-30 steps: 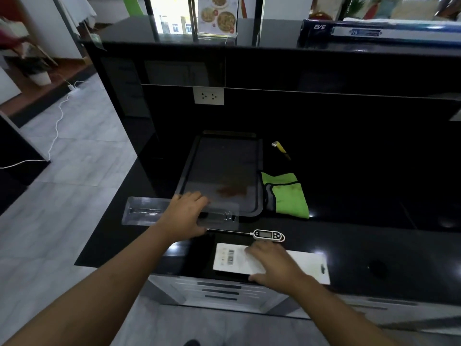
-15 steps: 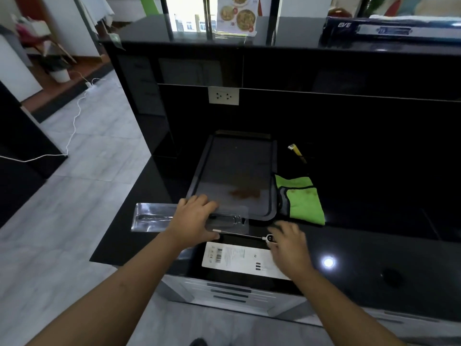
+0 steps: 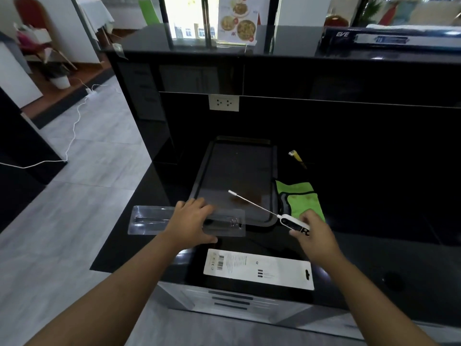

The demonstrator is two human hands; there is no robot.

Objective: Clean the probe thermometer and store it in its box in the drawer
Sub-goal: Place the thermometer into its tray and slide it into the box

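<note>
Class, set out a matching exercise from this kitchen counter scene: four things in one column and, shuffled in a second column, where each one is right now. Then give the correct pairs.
Things
1. white probe thermometer with thin metal stem
2. clear plastic blister tray
3. white printed backing card
4. green cloth

Places
A. under the left hand
B. lying flat at the counter's near edge
C. held in the right hand
D. right of the dark griddle tray

Pairs: 1-C, 2-A, 3-B, 4-D
</note>
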